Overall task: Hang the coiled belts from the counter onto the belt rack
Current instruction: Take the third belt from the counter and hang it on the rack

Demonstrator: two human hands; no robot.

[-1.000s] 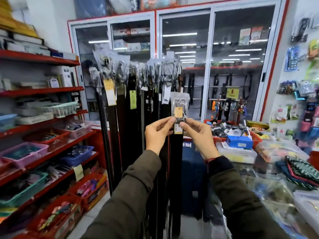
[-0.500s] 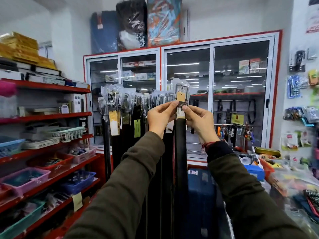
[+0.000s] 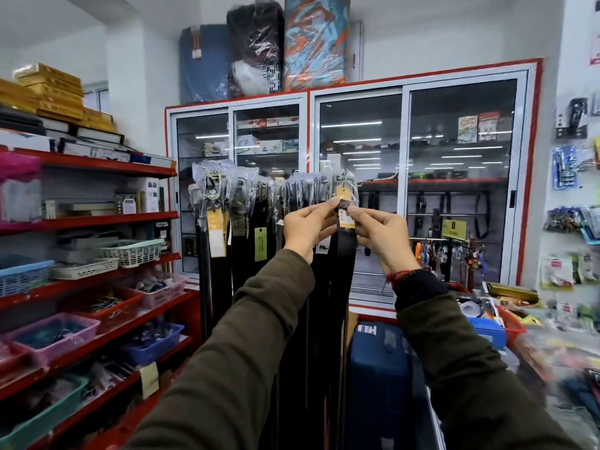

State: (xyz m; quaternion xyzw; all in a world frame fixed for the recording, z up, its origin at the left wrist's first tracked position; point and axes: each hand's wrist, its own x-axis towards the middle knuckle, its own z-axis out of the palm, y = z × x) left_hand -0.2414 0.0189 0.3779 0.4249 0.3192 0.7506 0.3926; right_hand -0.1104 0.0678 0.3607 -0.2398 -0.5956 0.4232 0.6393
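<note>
A black belt (image 3: 345, 254) hangs straight down, its buckle end wrapped in clear plastic with a yellow tag. My left hand (image 3: 306, 227) pinches that end from the left and my right hand (image 3: 378, 233) from the right, holding it up at the right end of the belt rack (image 3: 259, 186). Several dark belts (image 3: 240, 241) in plastic sleeves hang on the rack to the left. The rack's hooks are hidden behind the buckles. The counter (image 3: 565, 349) is blurred at the lower right.
Red shelves (image 3: 97, 167) with baskets and boxes line the left side. A glass-door cabinet (image 3: 402, 190) stands behind the rack. A blue suitcase (image 3: 376, 378) sits below my right arm. Packaged goods hang on the right wall (image 3: 571, 196).
Both hands have lifted the belt's buckle end from below the hanging buckles up to the level of the rack top, and the view has tilted upward.
</note>
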